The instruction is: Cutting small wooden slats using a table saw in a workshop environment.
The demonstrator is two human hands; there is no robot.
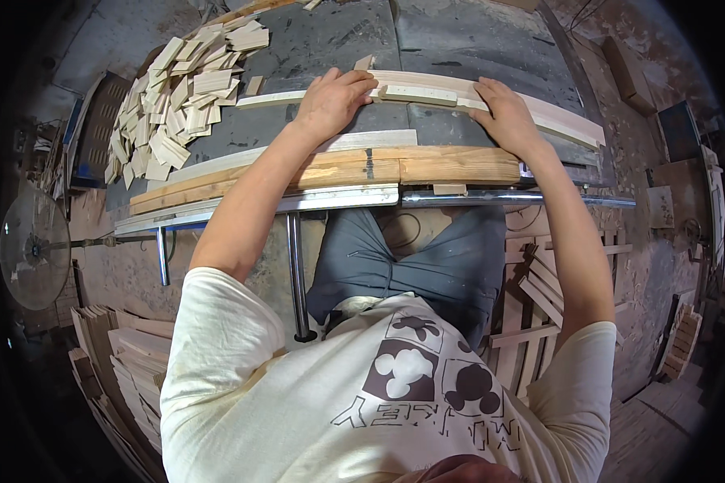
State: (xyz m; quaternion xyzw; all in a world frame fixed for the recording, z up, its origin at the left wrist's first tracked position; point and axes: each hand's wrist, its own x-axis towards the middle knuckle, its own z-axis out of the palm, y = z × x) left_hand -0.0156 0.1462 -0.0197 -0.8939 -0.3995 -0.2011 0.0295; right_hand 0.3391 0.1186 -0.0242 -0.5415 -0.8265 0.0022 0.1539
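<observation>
Across the dark metal worktable (326, 40) lies a long pale wooden board (552, 114), stretching to the right. My left hand (332, 101) presses on its left end, fingers bent over the wood and held close together. My right hand (505, 117) grips the board farther right, with the thumb on the near side and the fingers over the top. Between both hands a short pale wooden block (419, 95) lies along the board's near edge. A thin pale strip (270, 99) runs leftward from beside my left hand. What lies under my palms is hidden.
Many small cut wood pieces (187, 92) are heaped at the table's left. A thick wooden beam (459, 165) and a metal rail (556, 199) line the near edge. Boards (141, 362) are stacked lower left, near a round fan (36, 249). Slatted wood (540, 294) lies lower right.
</observation>
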